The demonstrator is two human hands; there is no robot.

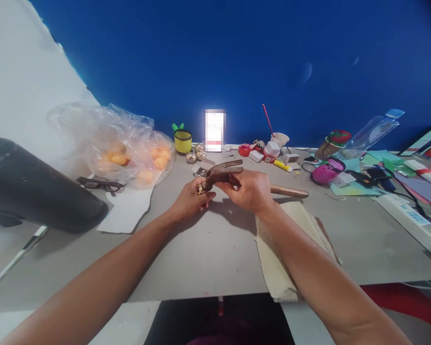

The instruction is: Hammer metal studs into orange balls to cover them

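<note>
My right hand is closed around a claw hammer close to its head. The hammer's wooden handle sticks out to the right past the hand, and its claw points right. My left hand is closed at the hammer's striking end, fingers curled. A small shiny gold thing shows at its fingers; I cannot tell whether it is a worn ring or a held piece. Just behind lies a small clear packet with dark bits. Under my right forearm is a cream cloth.
At the left are a large dark cylinder, a plastic bag of orange balls and glasses. Shiny balls, a yellow container and a paper cup stand behind. A power strip and clutter lie right.
</note>
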